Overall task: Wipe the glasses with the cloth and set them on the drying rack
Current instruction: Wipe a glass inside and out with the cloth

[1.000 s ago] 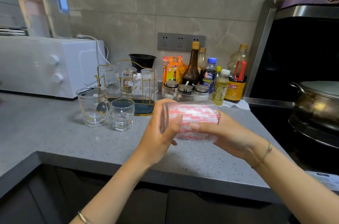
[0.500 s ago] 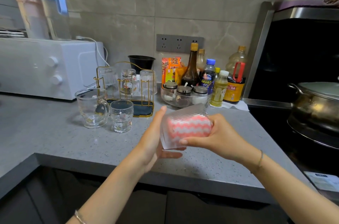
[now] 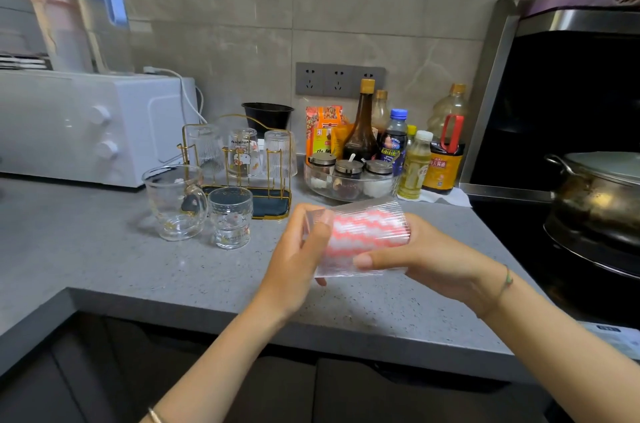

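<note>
Above the near counter (image 3: 138, 267) edge, my left grip (image 3: 298, 249) and right grip (image 3: 419, 256) both clasp the ribbed glass (image 3: 346, 271), cloth (image 3: 367, 232) stuffed inside; I should twist firmly, reaching its base.

Lined up along a grey speckled countertop (image 3: 104, 260): a white oven (image 3: 69, 128) at left with a blue-lidded jug (image 3: 100, 17) and a pink jug (image 3: 59, 31) on top, a black bowl (image 3: 267, 114) and sauce bottles (image 3: 362, 132) below grey wall sockets (image 3: 339, 80), lidded condiment jars (image 3: 348, 168) in a glass dish (image 3: 318, 186). At far right, a metal pot (image 3: 599, 194).
</note>
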A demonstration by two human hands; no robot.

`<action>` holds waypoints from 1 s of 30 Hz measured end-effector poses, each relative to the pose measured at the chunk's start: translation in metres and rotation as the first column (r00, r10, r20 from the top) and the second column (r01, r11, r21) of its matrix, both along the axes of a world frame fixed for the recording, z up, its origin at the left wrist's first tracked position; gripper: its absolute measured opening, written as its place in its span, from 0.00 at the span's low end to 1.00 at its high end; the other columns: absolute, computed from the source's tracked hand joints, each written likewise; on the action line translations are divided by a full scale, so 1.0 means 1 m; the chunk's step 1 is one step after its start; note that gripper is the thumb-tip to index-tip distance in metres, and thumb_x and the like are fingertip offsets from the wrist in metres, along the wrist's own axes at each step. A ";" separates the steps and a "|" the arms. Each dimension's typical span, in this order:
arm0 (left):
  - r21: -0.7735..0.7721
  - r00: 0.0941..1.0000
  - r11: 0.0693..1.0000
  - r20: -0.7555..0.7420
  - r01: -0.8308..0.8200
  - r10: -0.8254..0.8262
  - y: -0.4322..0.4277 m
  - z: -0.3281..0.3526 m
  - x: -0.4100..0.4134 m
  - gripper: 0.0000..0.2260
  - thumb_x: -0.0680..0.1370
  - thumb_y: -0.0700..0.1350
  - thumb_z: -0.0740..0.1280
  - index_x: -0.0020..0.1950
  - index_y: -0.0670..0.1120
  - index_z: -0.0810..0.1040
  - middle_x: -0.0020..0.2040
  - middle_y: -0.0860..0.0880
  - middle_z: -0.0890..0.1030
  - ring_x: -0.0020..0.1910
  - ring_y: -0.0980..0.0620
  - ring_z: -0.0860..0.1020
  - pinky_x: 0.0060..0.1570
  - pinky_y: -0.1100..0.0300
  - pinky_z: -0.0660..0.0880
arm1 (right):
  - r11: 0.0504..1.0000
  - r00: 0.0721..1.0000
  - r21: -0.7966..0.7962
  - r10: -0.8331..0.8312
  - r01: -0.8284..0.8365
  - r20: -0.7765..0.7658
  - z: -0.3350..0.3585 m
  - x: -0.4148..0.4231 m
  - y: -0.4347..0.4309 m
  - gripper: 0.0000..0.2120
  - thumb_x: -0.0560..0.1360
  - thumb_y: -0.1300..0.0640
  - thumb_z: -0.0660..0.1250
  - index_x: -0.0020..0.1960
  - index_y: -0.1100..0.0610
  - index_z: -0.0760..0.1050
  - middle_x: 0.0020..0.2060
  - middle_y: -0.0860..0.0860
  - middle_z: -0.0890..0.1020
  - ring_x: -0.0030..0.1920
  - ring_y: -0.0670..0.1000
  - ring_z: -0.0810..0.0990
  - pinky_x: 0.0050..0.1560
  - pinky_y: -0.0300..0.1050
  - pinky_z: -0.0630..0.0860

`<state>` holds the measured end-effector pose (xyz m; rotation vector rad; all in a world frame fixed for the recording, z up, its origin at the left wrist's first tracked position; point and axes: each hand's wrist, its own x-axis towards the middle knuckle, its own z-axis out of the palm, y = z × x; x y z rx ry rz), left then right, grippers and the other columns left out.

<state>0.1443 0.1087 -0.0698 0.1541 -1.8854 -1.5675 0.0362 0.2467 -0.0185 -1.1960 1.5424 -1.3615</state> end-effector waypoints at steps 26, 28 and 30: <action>0.270 0.995 0.960 0.035 0.078 -0.090 0.002 0.007 -0.005 0.25 0.65 0.59 0.73 0.58 0.49 0.75 0.52 0.49 0.83 0.45 0.53 0.84 0.35 0.58 0.80 | 0.987 0.977 -0.008 -0.163 0.164 -0.134 0.010 -0.009 0.002 0.17 0.65 0.71 0.74 0.51 0.56 0.80 0.46 0.53 0.86 0.48 0.51 0.85 0.47 0.37 0.80; 0.115 0.998 0.991 -0.024 0.066 -0.063 -0.001 0.006 -0.003 0.27 0.63 0.59 0.73 0.56 0.48 0.73 0.48 0.55 0.82 0.46 0.56 0.83 0.35 0.59 0.80 | 0.994 0.989 0.009 -0.105 0.106 -0.103 0.013 -0.011 0.004 0.19 0.66 0.71 0.72 0.54 0.58 0.79 0.50 0.54 0.85 0.52 0.52 0.84 0.50 0.38 0.80; -0.008 0.997 0.998 -0.045 0.069 -0.070 -0.003 0.005 -0.002 0.27 0.64 0.59 0.72 0.58 0.49 0.71 0.47 0.60 0.81 0.48 0.58 0.81 0.39 0.63 0.78 | 0.998 0.996 0.014 -0.062 0.063 -0.066 0.014 -0.012 0.004 0.21 0.66 0.72 0.70 0.56 0.58 0.77 0.52 0.54 0.85 0.53 0.52 0.83 0.50 0.38 0.79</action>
